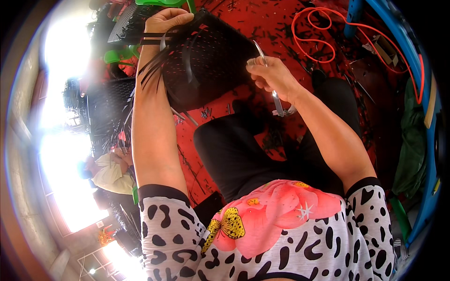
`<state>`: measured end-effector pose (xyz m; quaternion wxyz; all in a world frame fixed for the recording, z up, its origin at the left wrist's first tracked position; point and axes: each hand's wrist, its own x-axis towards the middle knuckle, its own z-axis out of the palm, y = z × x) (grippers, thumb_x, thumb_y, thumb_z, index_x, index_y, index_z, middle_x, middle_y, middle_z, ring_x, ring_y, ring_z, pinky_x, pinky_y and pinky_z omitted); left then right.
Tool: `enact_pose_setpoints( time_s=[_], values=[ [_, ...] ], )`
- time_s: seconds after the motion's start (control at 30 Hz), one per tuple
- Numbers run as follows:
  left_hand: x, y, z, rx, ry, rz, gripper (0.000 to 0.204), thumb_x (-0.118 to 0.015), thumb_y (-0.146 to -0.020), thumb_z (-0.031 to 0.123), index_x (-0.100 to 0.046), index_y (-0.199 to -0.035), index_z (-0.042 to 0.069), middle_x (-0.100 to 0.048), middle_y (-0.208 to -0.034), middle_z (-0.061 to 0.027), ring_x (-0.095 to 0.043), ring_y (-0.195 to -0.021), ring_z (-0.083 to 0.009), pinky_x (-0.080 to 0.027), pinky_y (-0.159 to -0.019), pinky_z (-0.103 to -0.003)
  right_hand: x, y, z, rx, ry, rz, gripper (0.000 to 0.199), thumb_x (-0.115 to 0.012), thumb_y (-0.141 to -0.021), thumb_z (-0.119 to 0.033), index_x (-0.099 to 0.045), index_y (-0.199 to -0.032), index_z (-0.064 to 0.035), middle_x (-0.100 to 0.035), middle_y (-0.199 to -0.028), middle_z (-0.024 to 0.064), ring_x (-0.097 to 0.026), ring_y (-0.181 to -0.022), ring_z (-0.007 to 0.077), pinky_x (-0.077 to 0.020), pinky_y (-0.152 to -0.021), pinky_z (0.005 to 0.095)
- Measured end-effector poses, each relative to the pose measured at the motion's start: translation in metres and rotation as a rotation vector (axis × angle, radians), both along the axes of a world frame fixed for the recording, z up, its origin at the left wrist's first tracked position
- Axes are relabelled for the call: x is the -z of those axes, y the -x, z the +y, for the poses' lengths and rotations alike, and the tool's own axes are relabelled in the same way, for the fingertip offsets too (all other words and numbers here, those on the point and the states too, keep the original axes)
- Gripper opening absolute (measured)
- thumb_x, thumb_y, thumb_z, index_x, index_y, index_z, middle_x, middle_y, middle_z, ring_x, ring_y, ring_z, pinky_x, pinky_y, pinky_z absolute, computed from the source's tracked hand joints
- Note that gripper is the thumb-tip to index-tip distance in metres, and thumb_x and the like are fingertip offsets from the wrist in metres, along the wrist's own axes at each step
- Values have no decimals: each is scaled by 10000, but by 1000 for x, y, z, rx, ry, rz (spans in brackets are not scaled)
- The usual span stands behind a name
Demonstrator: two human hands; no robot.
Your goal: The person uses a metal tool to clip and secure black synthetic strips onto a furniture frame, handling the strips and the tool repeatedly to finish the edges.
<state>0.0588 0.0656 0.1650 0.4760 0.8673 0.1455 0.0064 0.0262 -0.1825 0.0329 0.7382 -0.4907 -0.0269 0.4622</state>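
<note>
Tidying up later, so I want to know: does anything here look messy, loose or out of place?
Yes. Short black scraps litter the red floor, and an orange cord lies looped among them. Loose black strips stick out untrimmed from the black basket that the left hand holds; the right hand holds metal scissors.

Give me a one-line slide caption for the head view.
Left hand grips a black woven basket by its rim; right hand holds metal scissors beside it, above a red floor.

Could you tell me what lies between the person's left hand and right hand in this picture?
In the head view, the black woven basket spans the gap: the left hand grips its upper rim, and the right hand, holding metal scissors, is at its right edge.
</note>
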Motion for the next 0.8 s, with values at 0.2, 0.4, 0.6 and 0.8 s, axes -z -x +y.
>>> enact_pose_setpoints(
  time_s=[0.2, 0.4, 0.6, 0.8],
  values=[
    [-2, 0, -7, -17, 4, 28, 182, -689, -803, 112, -644, -945, 7, -639, -729, -13, -578, -572, -55, -449, -497, -149, 1, -3, 0, -37, 43, -21, 179, -584, -851, -250, -578, -951, -101, -534, -691, -29, -494, -562, 58, -290, -455, 195],
    [7, 0, 1, 2, 94, 14, 188, -692, -803, 127, -644, -944, 13, -638, -724, -15, -583, -578, -56, -444, -495, -145, -2, -7, 5, -29, 51, -19, 173, -578, -856, -257, -584, -933, -102, -538, -693, -27, -494, -556, 62, -289, -455, 195],
    [-4, -2, -13, 4, 15, 62, 124, -690, -762, 82, -644, -848, 4, -637, -723, -24, -571, -604, -77, -450, -556, -199, -9, -13, 6, 75, 26, -23, 139, -591, -842, -188, -589, -908, -67, -536, -716, 2, -500, -540, 82, -336, -440, 225],
    [10, -4, -22, 67, 13, 26, 138, -715, -751, 103, -645, -827, 12, -633, -712, -14, -562, -596, -72, -444, -545, -201, -18, -44, 18, 603, 147, -1097, 518, -750, -720, -152, -543, -1180, -33, -619, -808, 39, -483, -571, 61, -424, -558, 212]
  ],
)
